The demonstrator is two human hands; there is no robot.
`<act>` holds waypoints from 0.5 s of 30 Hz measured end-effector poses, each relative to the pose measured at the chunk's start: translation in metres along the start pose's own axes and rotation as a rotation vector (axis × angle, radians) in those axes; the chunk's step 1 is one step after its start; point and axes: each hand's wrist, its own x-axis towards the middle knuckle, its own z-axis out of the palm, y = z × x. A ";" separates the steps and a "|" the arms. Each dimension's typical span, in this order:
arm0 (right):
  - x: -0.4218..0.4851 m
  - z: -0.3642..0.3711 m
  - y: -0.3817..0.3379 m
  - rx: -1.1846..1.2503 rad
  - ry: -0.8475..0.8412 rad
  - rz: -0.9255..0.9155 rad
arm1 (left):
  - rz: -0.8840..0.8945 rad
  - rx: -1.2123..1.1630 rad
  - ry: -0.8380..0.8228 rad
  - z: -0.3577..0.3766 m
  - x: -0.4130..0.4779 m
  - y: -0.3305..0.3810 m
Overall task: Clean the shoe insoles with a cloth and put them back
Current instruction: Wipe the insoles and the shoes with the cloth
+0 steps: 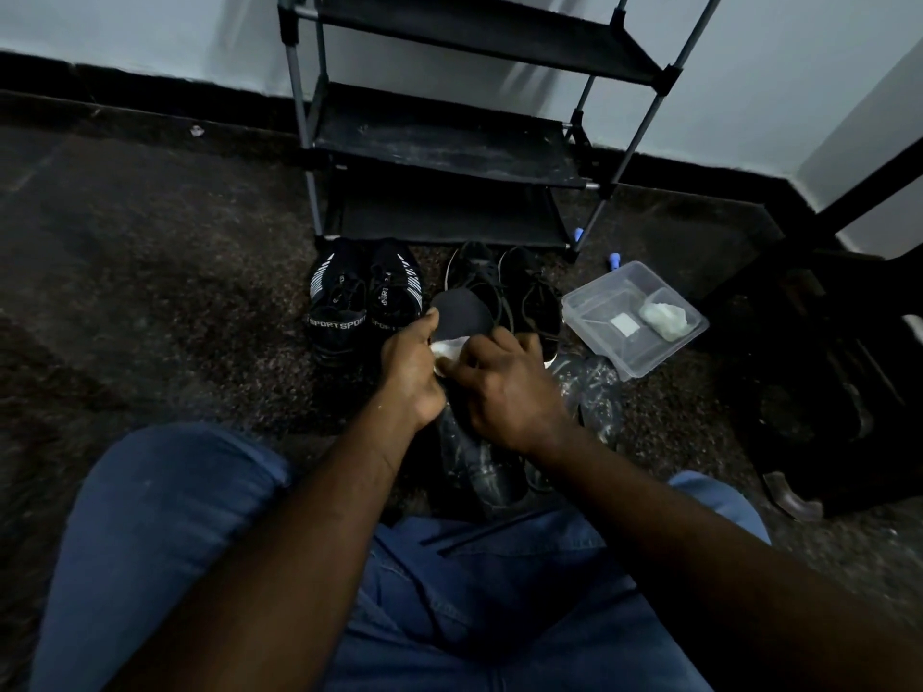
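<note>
Dark speckled carpet floor (150,252) runs up to a pale wall, and on it stands the black fabric-shelved shoe rack with grey metal poles (439,152). In front of the rack sit a pair of black sport shoes with white stripes (359,302) and, beside them, a pair of plain black lace-up shoes (519,292); a clear plastic rectangular tub (599,302) lies to their right. You hold the dark flat foam insole (462,312) above the lace-up shoes, your left hand (412,372) gripping its edge with the thumb on top. Your right hand (504,392) has its fingers curled around the small white cloth (449,349), which lies against the insole. Expect the insole to be light and floppy, so support it near the middle and rub gently.
</note>
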 end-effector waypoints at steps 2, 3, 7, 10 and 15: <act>-0.004 0.000 0.004 -0.015 0.000 -0.063 | 0.000 -0.013 -0.004 0.000 0.002 -0.001; -0.003 -0.001 0.006 -0.028 0.000 -0.059 | -0.004 -0.001 -0.010 0.000 0.002 -0.002; 0.009 -0.011 0.008 -0.051 -0.009 0.127 | 0.004 0.049 -0.057 0.003 0.004 -0.008; 0.003 -0.004 0.002 -0.038 -0.009 0.010 | -0.016 0.050 -0.046 0.001 0.003 -0.005; -0.002 -0.005 0.012 -0.023 0.012 -0.108 | -0.039 0.011 -0.016 -0.001 0.003 0.000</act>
